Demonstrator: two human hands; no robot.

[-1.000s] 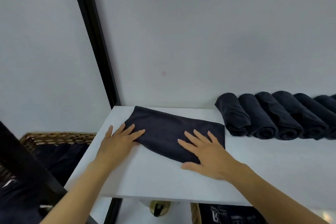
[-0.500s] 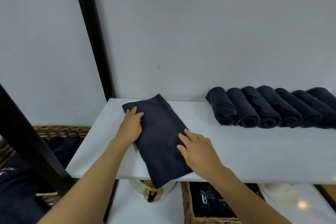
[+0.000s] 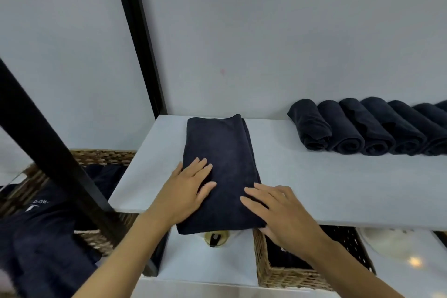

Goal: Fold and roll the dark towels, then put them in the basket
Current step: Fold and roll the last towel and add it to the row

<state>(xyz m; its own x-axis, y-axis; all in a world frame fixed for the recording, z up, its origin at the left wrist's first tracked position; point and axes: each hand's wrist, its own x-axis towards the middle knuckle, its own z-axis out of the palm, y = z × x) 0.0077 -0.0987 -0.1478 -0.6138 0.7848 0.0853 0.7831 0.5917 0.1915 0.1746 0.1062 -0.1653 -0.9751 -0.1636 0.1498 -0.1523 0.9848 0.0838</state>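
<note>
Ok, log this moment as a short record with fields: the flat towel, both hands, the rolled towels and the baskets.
folded towel: flat on white shelf, near end overhanging the front edge, not yet rolled
left hand: flat on its left side, fingers straight
right hand: flat on its near right corner, fingers straight
rolled towels: at least six in a row, right of shelf
right basket: under the shelf, dark cloth inside
left basket: beyond the black post, dark cloth inside
</note>
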